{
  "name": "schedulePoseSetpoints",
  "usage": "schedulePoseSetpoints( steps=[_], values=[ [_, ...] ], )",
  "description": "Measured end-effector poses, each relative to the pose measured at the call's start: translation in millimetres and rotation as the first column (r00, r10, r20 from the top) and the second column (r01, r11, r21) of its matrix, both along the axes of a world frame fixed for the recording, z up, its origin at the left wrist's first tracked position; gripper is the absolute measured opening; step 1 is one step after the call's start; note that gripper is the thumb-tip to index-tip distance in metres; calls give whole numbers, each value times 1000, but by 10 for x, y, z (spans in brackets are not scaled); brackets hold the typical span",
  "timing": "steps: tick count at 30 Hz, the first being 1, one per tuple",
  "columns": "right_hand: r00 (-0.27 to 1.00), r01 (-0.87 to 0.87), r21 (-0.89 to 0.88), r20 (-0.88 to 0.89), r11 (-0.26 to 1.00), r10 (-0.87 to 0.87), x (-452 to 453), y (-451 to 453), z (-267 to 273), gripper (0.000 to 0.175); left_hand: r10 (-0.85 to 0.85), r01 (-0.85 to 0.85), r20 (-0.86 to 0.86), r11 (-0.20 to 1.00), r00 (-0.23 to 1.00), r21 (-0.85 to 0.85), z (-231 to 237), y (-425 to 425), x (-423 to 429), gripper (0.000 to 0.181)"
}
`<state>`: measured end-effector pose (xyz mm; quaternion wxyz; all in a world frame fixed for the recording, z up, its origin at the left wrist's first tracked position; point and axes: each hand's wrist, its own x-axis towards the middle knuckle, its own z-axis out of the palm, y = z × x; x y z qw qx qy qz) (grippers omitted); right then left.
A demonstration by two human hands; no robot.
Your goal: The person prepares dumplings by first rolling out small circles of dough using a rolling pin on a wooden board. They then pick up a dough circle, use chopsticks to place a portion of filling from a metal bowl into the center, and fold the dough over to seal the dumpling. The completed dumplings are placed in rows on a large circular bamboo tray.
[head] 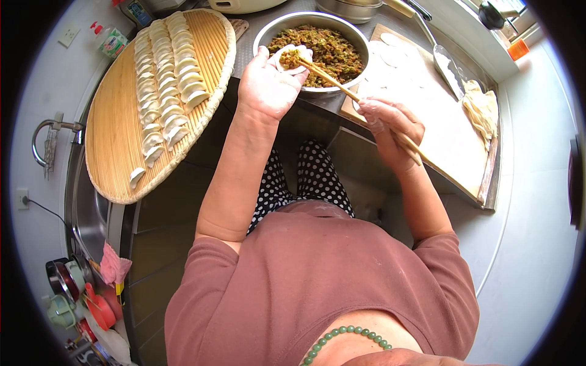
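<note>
My left hand (270, 87) is palm up over the near left rim of a steel bowl (259, 39), with a round dumpling wrapper (306, 54) lying across its fingers. A lump of chopped filling (289, 59) sits on the wrapper. My right hand (393, 121) grips wooden chopsticks (336, 83), whose tips touch that filling. More green and brown filling (332, 50) is in the bowl. To the left, rows of folded dumplings (160, 73) lie on a round woven tray (110, 119). Flat wrappers (389, 57) lie on a floured board (448, 132) at the right.
A metal scoop with flour (447, 68) and a crumpled cloth or bag (480, 110) rest on the board. A rolling pin (490, 171) appears to lie along its right edge. Steel pans (350, 11) stand behind the bowl. The tray overhangs a sink (91, 215).
</note>
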<state>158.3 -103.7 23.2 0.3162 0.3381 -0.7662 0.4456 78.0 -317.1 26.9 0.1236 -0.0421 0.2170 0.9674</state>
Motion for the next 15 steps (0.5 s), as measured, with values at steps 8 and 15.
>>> schedulePoseSetpoints(
  steps=[8, 15],
  values=[
    [875, 145, -761, 398, 633, 277, -132, 85, 51, 19, 17, -17, 16, 1000, 1000, 23, 92, 53, 102, 49],
    [828, 165, -795, 433, 584, 356, -187, 149, -54, 19, -5, 5, 2, 1000, 1000, -6, 110, 82, 145, 47]
  ],
)
